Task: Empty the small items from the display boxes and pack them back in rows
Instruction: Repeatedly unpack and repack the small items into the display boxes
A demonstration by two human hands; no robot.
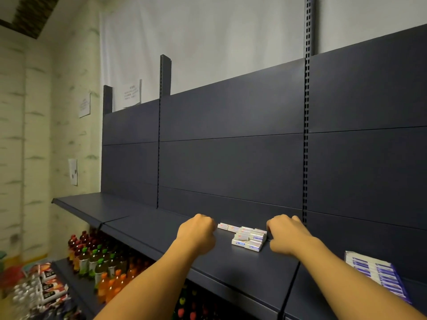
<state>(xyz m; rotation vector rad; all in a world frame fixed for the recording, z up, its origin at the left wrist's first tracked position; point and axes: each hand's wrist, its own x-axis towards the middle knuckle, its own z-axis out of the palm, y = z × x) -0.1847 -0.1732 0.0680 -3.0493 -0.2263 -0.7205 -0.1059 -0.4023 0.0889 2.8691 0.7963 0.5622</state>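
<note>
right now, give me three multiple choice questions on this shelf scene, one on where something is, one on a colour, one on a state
1. Where does the pile of small packets lie?
A. on the floor
B. on the shelf between the two hands
C. inside the display box

2. What colour is the shelf's back panel?
A. dark blue-grey
B. bright red
C. yellow

3. How is the display box at the far right?
A. empty
B. closed with a lid
C. open, with items packed in a row

Key:
1 B, the packets sit on the shelf top with the left hand on one side and the right hand on the other.
2 A, the panel is a dark blue-grey throughout.
3 C, its open face shows purple-and-white items lined up side by side.
</note>
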